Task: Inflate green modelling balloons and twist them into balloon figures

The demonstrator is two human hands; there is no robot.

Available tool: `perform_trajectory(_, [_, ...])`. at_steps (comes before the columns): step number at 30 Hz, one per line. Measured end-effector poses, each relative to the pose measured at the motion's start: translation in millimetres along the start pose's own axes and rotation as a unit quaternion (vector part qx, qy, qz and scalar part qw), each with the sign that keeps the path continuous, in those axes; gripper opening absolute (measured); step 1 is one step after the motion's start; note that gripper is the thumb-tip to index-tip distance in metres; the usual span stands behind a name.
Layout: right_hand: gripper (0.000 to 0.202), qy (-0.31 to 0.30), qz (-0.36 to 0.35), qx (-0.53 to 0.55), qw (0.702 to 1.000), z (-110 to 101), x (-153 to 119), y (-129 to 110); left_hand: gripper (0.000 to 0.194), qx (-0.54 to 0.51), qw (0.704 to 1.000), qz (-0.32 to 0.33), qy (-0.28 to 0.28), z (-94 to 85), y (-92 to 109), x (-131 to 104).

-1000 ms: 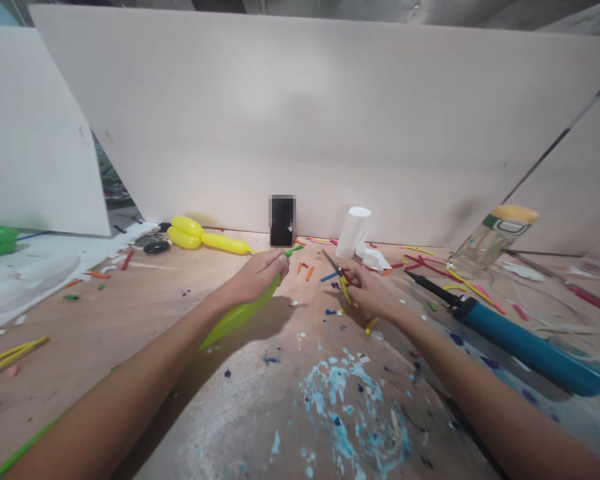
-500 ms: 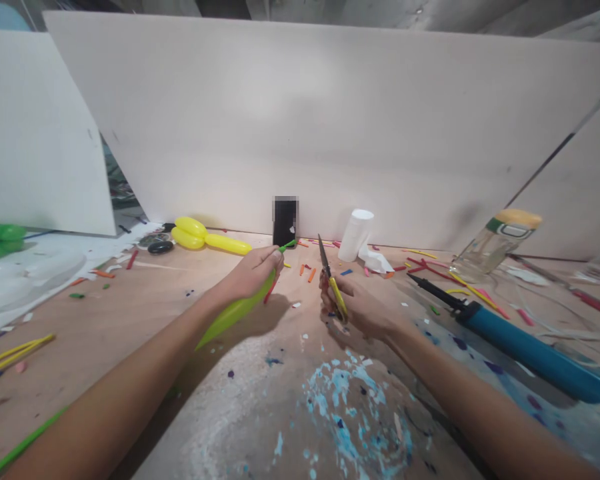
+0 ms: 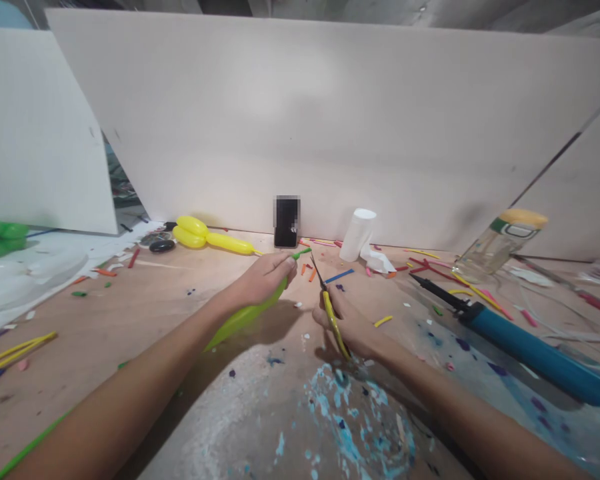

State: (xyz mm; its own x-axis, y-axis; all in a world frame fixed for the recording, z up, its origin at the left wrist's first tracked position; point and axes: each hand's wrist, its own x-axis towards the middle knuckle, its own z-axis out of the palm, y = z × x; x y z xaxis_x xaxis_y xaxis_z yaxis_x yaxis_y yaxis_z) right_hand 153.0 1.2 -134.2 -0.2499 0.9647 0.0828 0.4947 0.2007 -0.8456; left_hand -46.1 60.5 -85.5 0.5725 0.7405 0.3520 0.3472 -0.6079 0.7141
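Observation:
My left hand (image 3: 273,277) is closed on a long green balloon (image 3: 247,317). Its thin, darker green tail end (image 3: 303,253) pokes out past my thumb, while the inflated part runs back under my forearm. In my right hand (image 3: 343,313) I hold a pair of scissors (image 3: 330,310) with yellow handles, the blades pointing up and away from me. The blade tips are close to the balloon's tail; whether they touch it I cannot tell. My fingers partly hide the scissor handles.
A yellow twisted balloon (image 3: 220,241) lies back left, beside a propped phone (image 3: 287,223). Behind my right hand is a white paper roll (image 3: 359,235). To the right lie a blue hand pump (image 3: 535,350) and a clear bottle (image 3: 503,243). Balloon scraps dot the table (image 3: 145,320).
My left hand has moved slightly right with the green balloon. The scissors have turned and shifted left and down, bringing their tips nearer the balloon's tail.

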Motion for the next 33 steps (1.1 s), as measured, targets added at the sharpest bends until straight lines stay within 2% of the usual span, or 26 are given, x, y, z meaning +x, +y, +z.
perform_trajectory(4, [0.024,0.014,-0.008,-0.046,0.999,0,-1,-6,0.037,-0.007,0.999,0.003,-0.035,7.4,8,-1])
perform_trajectory(9, [0.025,0.008,-0.011,-0.061,0.998,-2,-2,-12,0.037,0.023,0.998,0.007,-0.05,10.2,12,-2])
perform_trajectory(15, [0.015,0.034,-0.016,-0.093,0.995,-2,-2,-12,0.036,0.045,0.998,0.007,-0.052,10.8,13,-2])
perform_trajectory(25, [0.02,0.069,-0.041,-0.106,0.991,-1,1,-10,0.033,0.047,0.997,0.007,-0.053,10.3,9,0])
perform_trajectory(33, [0.022,0.067,-0.037,-0.109,0.991,-2,1,-13,0.034,0.035,0.998,-0.005,-0.051,11.1,12,-2])
